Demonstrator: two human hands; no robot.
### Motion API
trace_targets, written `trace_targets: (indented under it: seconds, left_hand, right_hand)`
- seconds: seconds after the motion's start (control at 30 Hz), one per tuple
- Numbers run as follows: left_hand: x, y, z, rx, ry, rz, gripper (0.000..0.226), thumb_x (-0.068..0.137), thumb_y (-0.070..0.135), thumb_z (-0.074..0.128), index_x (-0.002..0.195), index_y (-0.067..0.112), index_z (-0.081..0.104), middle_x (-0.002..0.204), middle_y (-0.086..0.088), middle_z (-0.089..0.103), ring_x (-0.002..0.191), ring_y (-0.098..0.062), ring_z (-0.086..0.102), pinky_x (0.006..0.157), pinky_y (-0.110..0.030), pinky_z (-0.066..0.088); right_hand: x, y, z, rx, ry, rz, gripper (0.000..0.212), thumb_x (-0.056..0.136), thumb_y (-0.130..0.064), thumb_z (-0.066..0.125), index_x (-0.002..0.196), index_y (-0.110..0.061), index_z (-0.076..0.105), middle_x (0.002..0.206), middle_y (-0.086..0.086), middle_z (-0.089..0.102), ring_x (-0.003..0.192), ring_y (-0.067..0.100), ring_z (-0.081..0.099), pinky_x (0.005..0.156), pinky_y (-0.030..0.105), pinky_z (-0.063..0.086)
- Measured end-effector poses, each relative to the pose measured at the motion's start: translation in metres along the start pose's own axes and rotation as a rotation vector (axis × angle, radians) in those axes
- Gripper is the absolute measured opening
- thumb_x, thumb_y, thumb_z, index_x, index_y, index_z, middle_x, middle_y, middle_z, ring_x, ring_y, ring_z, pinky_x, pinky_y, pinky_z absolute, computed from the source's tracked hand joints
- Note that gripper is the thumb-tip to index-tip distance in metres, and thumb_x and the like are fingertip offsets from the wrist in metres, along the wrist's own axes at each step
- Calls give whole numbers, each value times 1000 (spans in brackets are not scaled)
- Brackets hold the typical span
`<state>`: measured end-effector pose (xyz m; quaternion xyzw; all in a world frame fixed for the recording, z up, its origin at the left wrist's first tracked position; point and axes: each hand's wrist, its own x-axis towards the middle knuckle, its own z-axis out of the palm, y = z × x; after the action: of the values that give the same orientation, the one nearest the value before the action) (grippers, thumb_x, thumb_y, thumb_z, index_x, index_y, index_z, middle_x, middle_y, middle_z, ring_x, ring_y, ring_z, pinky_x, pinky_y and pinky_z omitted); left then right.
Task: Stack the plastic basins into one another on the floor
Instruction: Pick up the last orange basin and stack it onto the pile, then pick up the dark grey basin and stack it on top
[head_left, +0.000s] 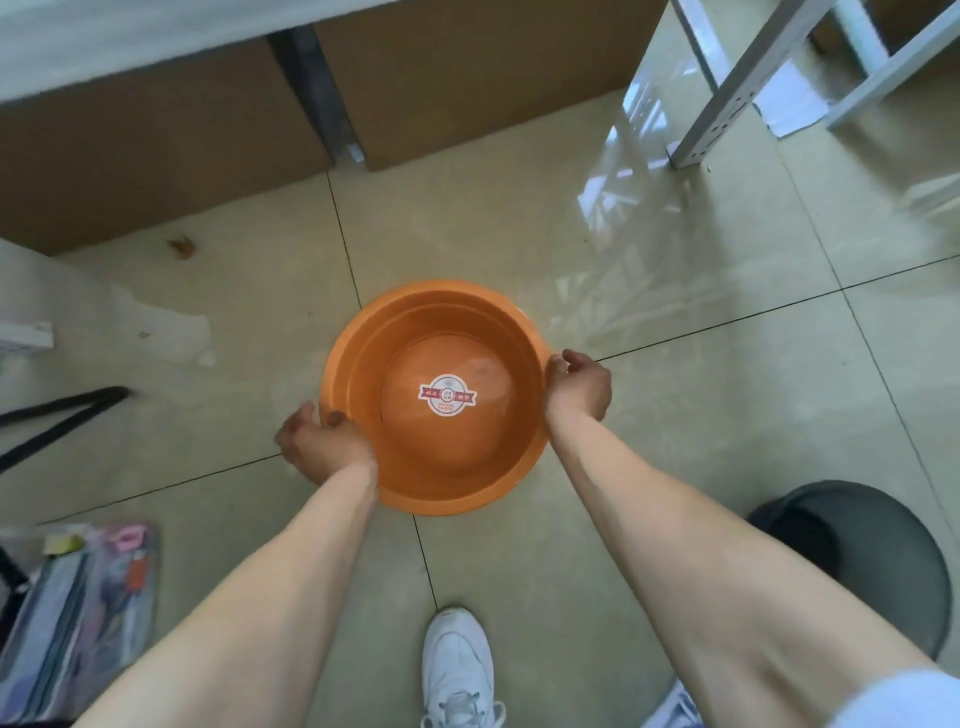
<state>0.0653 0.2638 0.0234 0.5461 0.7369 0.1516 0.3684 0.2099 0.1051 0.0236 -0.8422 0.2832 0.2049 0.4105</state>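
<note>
An orange plastic basin sits upright over the tiled floor in the middle of the view, with a round white and red sticker on its inner bottom. A second rim line shows just inside its edge, so it may hold another basin nested in it; I cannot tell for sure. My left hand grips the rim at the near left, thumb over the edge. My right hand holds the rim on the right side.
Cardboard boxes line the far side under a white shelf. A white metal rack leg stands far right. A dark round stool is near right, a black strap at left, packaged items near left, my white shoe below.
</note>
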Motion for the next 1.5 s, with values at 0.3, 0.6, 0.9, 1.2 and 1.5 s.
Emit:
trace_targets:
  seconds: [0.3,0.6,0.9,1.2,1.5]
  left_hand:
    - [-116,32,58,73,-651,320,23,96,12,46,106,13,66,109,-4,66,98,-18,59,86,-24,39]
    - [-289,9,136,151,-1073,136,16,97,18,45,97,12,60,90,-4,61,70,-12,57,78,-30,45]
    - [-403,-33,188,370,-1145,206,24,97,23,45,110,12,62,107,-7,65,102,-24,61,97,-34,46]
    - [-427,-79,217,659,-977,283,52,93,32,38,142,15,43,150,-12,40,133,-36,45,112,-45,37]
    - [-425,-118,224,501,-1085,117,42,97,40,36,120,14,59,124,-12,62,101,-31,58,93,-38,47]
  right_hand:
    - [19,11,-50,332,47,118,32,94,-29,46,85,-13,73,89,12,74,90,34,68,84,38,52]
    - [86,79,-171,503,182,227,33,98,-27,42,84,-11,67,78,9,67,68,23,60,70,28,46]
    - [143,175,-292,617,372,359,37,100,-30,41,81,-11,66,70,4,63,68,20,58,64,29,46]
    - [154,275,-362,253,772,589,37,98,-26,41,121,-6,62,131,20,55,119,38,55,96,41,43]
    - [161,331,-353,679,429,748,56,96,-49,36,133,-11,54,131,13,62,120,34,58,107,47,45]
